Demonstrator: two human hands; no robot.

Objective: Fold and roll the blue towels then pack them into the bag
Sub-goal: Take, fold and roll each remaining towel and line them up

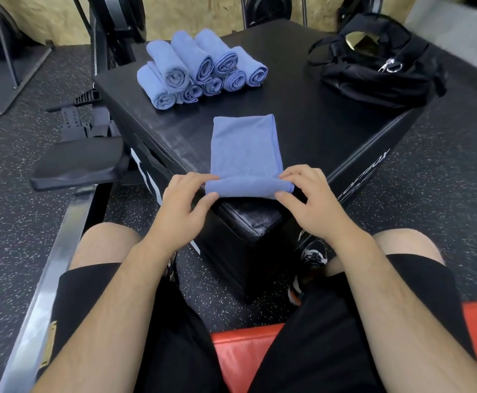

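A folded blue towel (246, 148) lies as a long strip on the black box (302, 131), with its near end turned into a short roll at the box's front corner. My left hand (186, 205) pinches the roll's left end. My right hand (305, 199) pinches its right end, fingers curled over the top. Several rolled blue towels (197, 69) are stacked at the box's far left. A black bag (373, 61) sits open at the far right of the box.
I sit on a red bench (240, 353) with my knees either side of the box's corner. A rowing machine's seat and rail (78, 165) run along the left. Speckled rubber floor (444, 194) surrounds the box; weight plates stand at the back.
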